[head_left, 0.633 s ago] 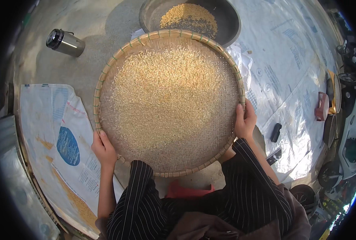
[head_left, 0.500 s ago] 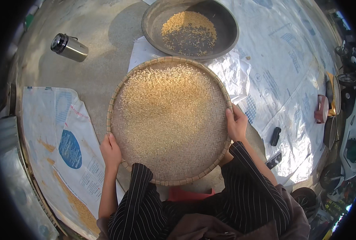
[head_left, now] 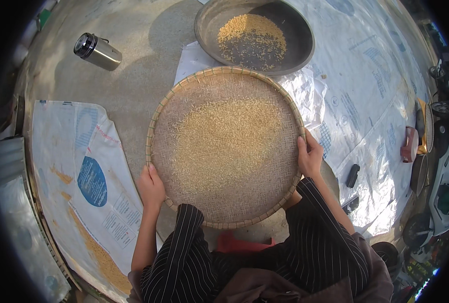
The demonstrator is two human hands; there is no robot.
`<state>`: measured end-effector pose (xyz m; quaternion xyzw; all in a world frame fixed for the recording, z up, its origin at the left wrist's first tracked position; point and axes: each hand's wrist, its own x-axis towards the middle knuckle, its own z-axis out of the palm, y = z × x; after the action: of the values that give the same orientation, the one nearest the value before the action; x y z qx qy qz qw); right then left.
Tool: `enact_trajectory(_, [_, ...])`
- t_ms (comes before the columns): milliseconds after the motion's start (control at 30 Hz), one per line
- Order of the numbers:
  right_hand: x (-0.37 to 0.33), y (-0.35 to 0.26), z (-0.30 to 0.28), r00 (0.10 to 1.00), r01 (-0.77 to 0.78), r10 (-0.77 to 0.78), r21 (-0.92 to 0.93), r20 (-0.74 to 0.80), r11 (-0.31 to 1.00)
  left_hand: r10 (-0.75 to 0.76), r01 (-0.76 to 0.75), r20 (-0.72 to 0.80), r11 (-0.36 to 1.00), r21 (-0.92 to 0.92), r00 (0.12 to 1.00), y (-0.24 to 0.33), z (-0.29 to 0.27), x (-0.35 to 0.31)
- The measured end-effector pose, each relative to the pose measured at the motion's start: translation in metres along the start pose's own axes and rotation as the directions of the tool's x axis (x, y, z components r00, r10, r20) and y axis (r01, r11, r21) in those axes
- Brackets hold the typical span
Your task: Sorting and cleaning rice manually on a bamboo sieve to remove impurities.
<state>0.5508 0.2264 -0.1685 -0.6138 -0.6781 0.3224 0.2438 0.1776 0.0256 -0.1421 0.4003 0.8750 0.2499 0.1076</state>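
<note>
A round woven winnowing tray point(head_left: 244, 209) with a bound bamboo rim is held over my lap. My left hand point(head_left: 151, 187) grips its left rim, thumb on top. On the opposite side my right hand point(head_left: 310, 155) is closed round the rim, its fingers partly hidden beneath. Pale husked-looking grains point(head_left: 229, 136) are spread across the middle of the tray, leaving a bare band along the far edge. Just beyond the tray stands a wide dark basin point(head_left: 304, 45) with a heap of golden grain point(head_left: 249, 33) in it.
A steel flask point(head_left: 99, 53) lies on the concrete at far left. Printed white sacks point(head_left: 118, 187) cover the ground left, with spilled grain, and more sheeting point(head_left: 365, 121) lies right. A small black object point(head_left: 353, 175) and a red stool point(head_left: 410, 145) are on the right.
The grains have slid from the tray's far part toward its middle. In the picture, tray, hands and surroundings have shifted slightly right and up; both hands keep their hold.
</note>
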Motion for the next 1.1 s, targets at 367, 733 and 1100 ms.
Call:
enact_trajectory(367, [-0.008,0.032,0.040,1.000,0.010,-0.008,0.091,-0.022,0.996,-0.086,0.086,0.031,0.996,0.023,0.996,-0.034,0.021,-0.017])
enact_trajectory(733, [0.013,0.090,0.022,1.000,-0.005,0.005,0.093,0.002,0.996,-0.076,0.076,0.011,0.997,-0.002,0.997,-0.011,0.093,-0.027])
enact_trajectory(1100, [0.028,0.087,-0.010,0.999,0.026,-0.020,0.169,-0.039,0.985,-0.151,0.157,0.116,0.986,-0.048,0.982,0.015,0.090,-0.028])
